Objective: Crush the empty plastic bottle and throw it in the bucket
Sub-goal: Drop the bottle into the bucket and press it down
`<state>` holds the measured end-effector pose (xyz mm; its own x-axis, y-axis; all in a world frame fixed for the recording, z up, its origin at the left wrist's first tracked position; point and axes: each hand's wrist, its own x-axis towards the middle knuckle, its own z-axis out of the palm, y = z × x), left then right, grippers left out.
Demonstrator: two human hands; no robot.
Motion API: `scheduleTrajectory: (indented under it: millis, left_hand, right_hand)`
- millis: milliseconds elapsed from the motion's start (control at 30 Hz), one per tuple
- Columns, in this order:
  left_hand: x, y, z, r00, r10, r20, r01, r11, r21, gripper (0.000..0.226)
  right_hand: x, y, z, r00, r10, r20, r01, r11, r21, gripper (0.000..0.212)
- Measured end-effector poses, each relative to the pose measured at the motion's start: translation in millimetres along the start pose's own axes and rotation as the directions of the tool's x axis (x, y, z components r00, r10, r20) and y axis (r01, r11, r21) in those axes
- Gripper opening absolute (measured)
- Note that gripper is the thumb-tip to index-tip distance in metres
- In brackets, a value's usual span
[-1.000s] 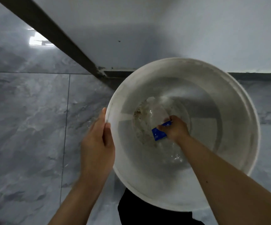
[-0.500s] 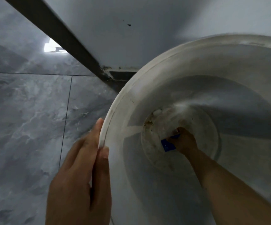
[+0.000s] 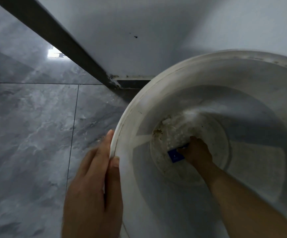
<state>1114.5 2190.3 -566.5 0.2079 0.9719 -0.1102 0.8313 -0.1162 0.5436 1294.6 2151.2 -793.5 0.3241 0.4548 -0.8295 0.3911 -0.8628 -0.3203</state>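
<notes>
A large white bucket with a stained bottom fills the right half of the head view. Deep inside it lies a clear crumpled plastic bottle with a blue label. My right hand reaches down to the bucket's bottom and is closed around the bottle at the label end. My left hand grips the bucket's left rim, thumb inside and fingers outside. The bottle's body is hard to tell apart from the stained bottom.
The bucket stands on a grey marble-look tiled floor near a corner of white walls. A dark skirting strip runs diagonally along the left wall down to the corner behind the bucket.
The view has moved lower and closer to the bucket, which now looks larger and sits further right. My right hand stays at the bottom on the bottle; my left hand keeps the rim.
</notes>
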Motion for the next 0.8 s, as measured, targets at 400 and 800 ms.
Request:
scheduleTrajectory:
  millis: [400,800]
  left_hand:
    - [2.8,10.7,-10.6,0.962,-0.180,0.205,0.186,0.983,-0.007,0.039]
    - [10.5,49.8,-51.7,0.874,-0.239,0.423,0.233,0.970,0.067,0.024]
  right_hand:
    - [-117.7,-21.1,-57.5,0.999,0.008,0.048,-0.012,0.995,0.097,0.028]
    - [-251.6,-51.9,-133.8,0.998,-0.018,0.055,0.007,0.979,0.203,0.026]
